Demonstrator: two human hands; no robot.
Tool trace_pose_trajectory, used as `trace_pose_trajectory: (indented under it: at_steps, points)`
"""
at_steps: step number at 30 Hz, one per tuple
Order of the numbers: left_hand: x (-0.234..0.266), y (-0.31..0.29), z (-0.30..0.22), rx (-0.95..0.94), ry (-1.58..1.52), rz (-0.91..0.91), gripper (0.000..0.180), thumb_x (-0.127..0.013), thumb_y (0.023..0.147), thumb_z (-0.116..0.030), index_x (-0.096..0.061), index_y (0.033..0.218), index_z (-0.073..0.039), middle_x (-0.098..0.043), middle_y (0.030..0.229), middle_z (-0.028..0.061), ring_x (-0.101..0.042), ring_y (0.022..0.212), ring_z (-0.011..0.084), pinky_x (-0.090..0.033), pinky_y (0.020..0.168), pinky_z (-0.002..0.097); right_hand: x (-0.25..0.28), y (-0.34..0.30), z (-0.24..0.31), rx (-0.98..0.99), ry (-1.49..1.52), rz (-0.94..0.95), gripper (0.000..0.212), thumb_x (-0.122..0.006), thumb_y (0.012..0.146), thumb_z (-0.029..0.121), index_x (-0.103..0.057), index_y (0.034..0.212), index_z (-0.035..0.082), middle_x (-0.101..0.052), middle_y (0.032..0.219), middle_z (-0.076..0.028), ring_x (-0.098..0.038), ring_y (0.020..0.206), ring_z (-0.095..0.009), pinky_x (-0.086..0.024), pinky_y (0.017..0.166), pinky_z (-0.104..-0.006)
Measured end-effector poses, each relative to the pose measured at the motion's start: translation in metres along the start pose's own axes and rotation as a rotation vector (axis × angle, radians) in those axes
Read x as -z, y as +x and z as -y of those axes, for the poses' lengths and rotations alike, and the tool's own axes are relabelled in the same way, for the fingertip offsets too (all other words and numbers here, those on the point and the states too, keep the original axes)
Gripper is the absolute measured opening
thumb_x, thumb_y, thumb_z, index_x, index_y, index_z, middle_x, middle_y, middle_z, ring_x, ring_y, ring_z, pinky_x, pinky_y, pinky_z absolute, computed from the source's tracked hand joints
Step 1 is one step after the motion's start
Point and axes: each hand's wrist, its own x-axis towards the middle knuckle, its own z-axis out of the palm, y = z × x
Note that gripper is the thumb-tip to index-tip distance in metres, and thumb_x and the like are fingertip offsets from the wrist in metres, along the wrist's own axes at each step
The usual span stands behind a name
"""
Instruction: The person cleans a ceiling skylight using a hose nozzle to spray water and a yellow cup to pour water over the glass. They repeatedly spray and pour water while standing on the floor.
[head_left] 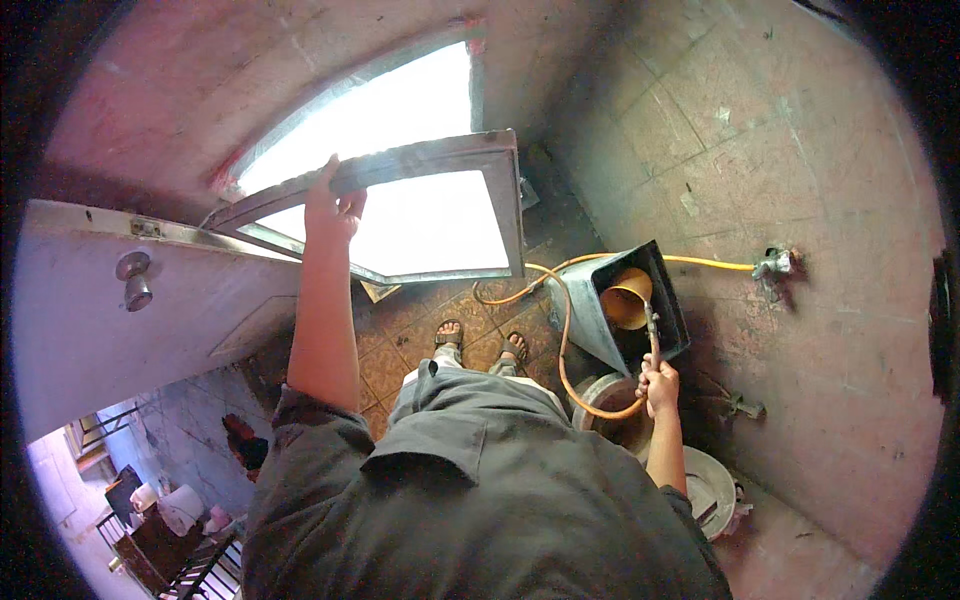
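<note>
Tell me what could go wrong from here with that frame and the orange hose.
The window-like frame might slip or swing: of the hands, only the left hand grips it. The orange hose loops near the sandalled right foot, so it could snag. The nozzle in the right hand might knock the metal bin.

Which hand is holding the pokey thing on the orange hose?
The right hand: it grips the nozzle on the orange hose. The left hand grips the frame.
</note>
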Motion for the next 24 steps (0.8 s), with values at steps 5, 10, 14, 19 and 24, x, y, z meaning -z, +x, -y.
trace_pose_trajectory:
  at_steps: [5, 10, 14, 19, 24]
  points:
    - [-0.015, -0.037, -0.028, 0.040, -0.098, 0.123, 0.025, -0.065, 0.067, -0.019, -0.051, 0.086, -0.010, -0.048, 0.086, 0.0065, -0.041, 0.083, 0.0180, -0.043, 0.063, 0.0271, 0.045, -0.021, -0.019, -0.047, -0.004, -0.025, 0.017, -0.048, 0.079, 0.009, -0.048, 0.095, 0.005, -0.038, 0.053, 0.001, -0.034, 0.041, -0.008, -0.032, 0.040, -0.0238]
    - [-0.056, -0.091, -0.063, 0.097, -0.291, -0.106, 0.023, -0.066, 0.067, -0.019, -0.051, 0.080, -0.008, -0.048, 0.079, 0.0067, -0.042, 0.078, 0.0176, -0.043, 0.055, 0.0257, 0.108, -0.050, -0.033, -0.108, 0.057, -0.106, 0.018, -0.047, 0.080, 0.010, -0.047, 0.096, 0.004, -0.035, 0.053, 0.001, -0.031, 0.041, -0.008, -0.029, 0.040, -0.0237]
    - [-0.048, -0.097, -0.068, 0.093, -0.227, -0.079, 0.026, -0.066, 0.067, -0.020, -0.050, 0.083, -0.007, -0.045, 0.081, 0.0073, -0.043, 0.077, 0.0165, -0.043, 0.054, 0.0255, 0.150, -0.074, -0.031, -0.129, 0.049, -0.158, 0.016, -0.045, 0.082, 0.014, -0.046, 0.095, 0.005, -0.033, 0.052, 0.001, -0.028, 0.040, -0.008, -0.027, 0.040, -0.0237]
    - [-0.036, -0.085, -0.065, 0.082, -0.195, -0.085, 0.029, -0.066, 0.067, -0.023, -0.049, 0.084, -0.006, -0.045, 0.081, 0.0070, -0.043, 0.078, 0.0169, -0.045, 0.058, 0.0284, 0.175, -0.090, -0.024, -0.081, 0.053, -0.170, 0.012, -0.046, 0.082, 0.015, -0.047, 0.090, 0.006, -0.034, 0.051, 0.001, -0.029, 0.039, -0.008, -0.027, 0.038, -0.0231]
    - [-0.057, -0.099, -0.056, 0.082, -0.181, 0.014, 0.025, -0.064, 0.069, -0.021, -0.050, 0.084, -0.006, -0.048, 0.078, 0.0080, -0.046, 0.076, 0.0187, -0.045, 0.062, 0.0294, 0.158, -0.087, -0.020, -0.013, 0.031, -0.179, 0.021, -0.051, 0.081, 0.020, -0.046, 0.095, 0.005, -0.034, 0.053, 0.002, -0.030, 0.041, -0.007, -0.027, 0.039, -0.0222]
